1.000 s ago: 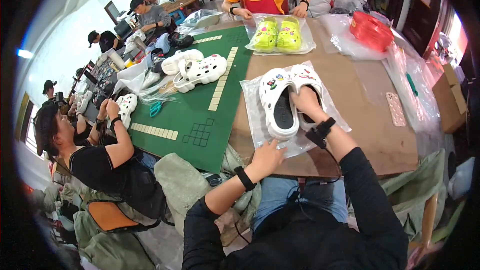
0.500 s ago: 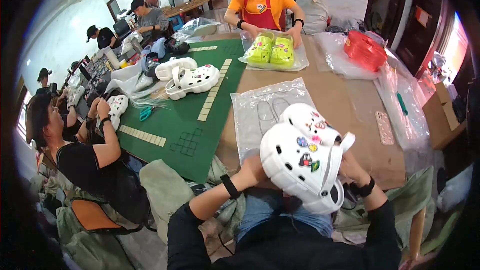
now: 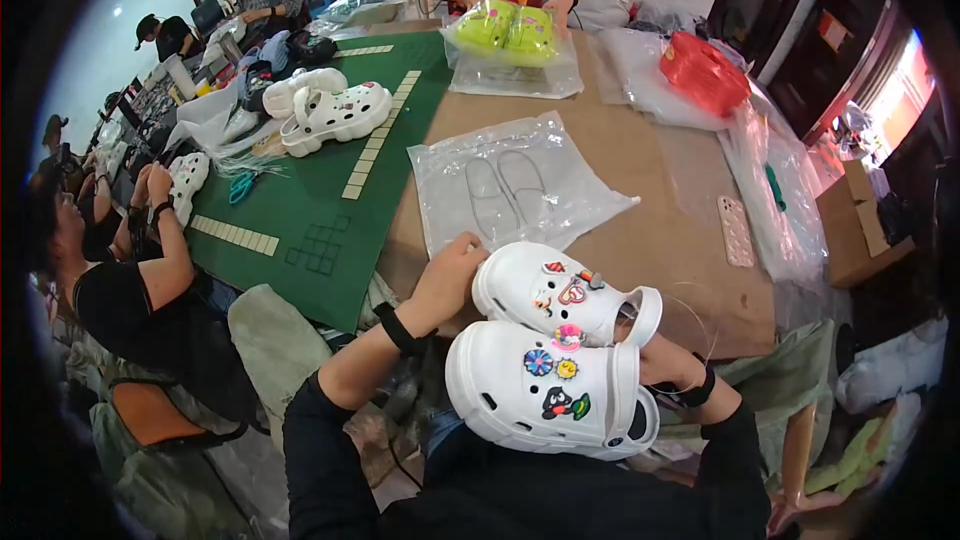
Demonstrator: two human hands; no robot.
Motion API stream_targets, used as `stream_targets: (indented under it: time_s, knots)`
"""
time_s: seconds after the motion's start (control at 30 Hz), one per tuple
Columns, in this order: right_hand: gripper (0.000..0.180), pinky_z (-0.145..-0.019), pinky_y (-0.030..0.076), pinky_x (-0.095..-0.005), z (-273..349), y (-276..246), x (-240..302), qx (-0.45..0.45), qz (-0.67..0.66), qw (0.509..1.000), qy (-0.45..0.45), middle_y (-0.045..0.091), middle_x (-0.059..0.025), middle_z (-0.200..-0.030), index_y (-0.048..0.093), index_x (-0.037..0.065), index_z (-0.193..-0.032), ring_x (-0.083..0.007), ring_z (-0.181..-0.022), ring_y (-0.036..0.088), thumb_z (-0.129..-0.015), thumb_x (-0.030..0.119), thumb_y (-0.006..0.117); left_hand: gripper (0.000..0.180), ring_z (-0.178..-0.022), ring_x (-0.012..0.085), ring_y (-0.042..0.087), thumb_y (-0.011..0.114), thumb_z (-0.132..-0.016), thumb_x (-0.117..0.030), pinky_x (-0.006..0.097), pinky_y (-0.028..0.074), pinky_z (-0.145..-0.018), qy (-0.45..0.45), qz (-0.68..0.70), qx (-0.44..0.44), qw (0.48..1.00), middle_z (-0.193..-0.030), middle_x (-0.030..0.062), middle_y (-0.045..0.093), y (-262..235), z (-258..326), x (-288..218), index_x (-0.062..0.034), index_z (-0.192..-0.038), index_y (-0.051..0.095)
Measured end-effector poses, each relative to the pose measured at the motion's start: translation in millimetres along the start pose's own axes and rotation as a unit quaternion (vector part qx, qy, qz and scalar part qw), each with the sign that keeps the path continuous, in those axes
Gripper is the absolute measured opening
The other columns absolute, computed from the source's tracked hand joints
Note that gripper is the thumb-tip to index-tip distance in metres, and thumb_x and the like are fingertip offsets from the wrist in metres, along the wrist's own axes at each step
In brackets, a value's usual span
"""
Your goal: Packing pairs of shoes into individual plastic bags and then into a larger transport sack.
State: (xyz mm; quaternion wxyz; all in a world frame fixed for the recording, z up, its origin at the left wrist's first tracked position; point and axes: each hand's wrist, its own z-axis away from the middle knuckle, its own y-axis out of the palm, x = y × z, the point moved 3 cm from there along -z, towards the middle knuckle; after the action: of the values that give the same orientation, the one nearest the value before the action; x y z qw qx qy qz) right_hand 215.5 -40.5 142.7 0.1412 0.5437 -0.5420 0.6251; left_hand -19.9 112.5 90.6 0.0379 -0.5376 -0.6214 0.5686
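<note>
white clogs (image 3: 555,380) with coloured charms sit stacked at the near edge of the brown surface (image 3: 660,230), hiding most of the right hand (image 3: 668,360), whose grip is clamped on their heels. left hand (image 3: 450,275) clasps the toe. beyond lies a clear bag (image 3: 510,185).

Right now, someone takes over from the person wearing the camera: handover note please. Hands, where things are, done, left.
Left hand: grips the toe of the far white clog, lifted off the table.
Right hand: at the heel end of the pair, mostly hidden behind the near white clog.
Both clogs carry colourful charms on top and sit side by side near the lap.
Clear plastic bag: flat and empty on the brown table, just ahead.
Done: pair lifted, charms fitted.
Left: clogs are not in the bag.
</note>
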Motion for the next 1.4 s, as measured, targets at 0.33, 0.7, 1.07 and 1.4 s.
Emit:
stream_targets:
  time_s: [0.33,0.7,1.07,1.4]
  knots:
    - [0.038,-0.093,0.041,-0.0395,-13.7,0.2,3.7,0.048,0.024,0.998,-0.022,0.054,-0.0198,-0.119,0.051,-0.001,-0.12,-0.0316,-0.11,0.054,-0.086,0.016,0.057,0.049,-0.083,0.0303,0.047,0.058,-0.073,-0.011,0.037,0.042,-0.076,0.096,-0.166,-0.012,0.981,-0.121,0.0122,0.048,-19.5,1.6,-21.1,-0.0025,-0.12,0.051]
    - [0.023,-0.075,0.043,-0.0384,-19.4,-13.5,-16.5,-0.128,0.045,0.988,0.079,0.057,-0.0162,-0.089,0.056,-0.001,-0.099,-0.0275,-0.083,0.055,-0.078,0.01,0.056,0.058,-0.083,0.0296,0.047,0.049,-0.07,0.004,0.036,0.043,-0.081,0.183,-0.062,0.029,0.981,-0.13,0.0121,0.044,-29.5,1.8,-33.7,-0.001,-0.128,0.046]
    - [0.029,-0.08,0.044,-0.0442,-33.4,-20.4,-68.4,-0.306,0.037,0.909,0.281,0.059,-0.0283,-0.091,0.056,-0.005,-0.101,-0.0417,-0.09,0.057,-0.079,0.012,0.056,0.047,-0.087,0.0283,0.051,0.048,-0.073,0.012,0.034,0.046,-0.078,0.166,0.017,-0.072,0.983,-0.12,0.0162,0.049,4.4,-5.9,-56.7,-0.0067,-0.115,0.058]
    - [0.037,-0.069,0.047,-0.0429,-68.7,-75.4,-78.0,-0.266,0.272,0.871,0.31,0.062,-0.0248,-0.08,0.057,-0.008,-0.095,-0.04,-0.07,0.061,-0.08,0.025,0.062,0.043,-0.107,0.0361,0.05,0.063,-0.081,-0.017,0.044,0.041,-0.091,0.137,0.035,0.03,0.99,-0.123,0.0204,0.045,-5.7,-5.6,-75.9,-0.0059,-0.122,0.051]
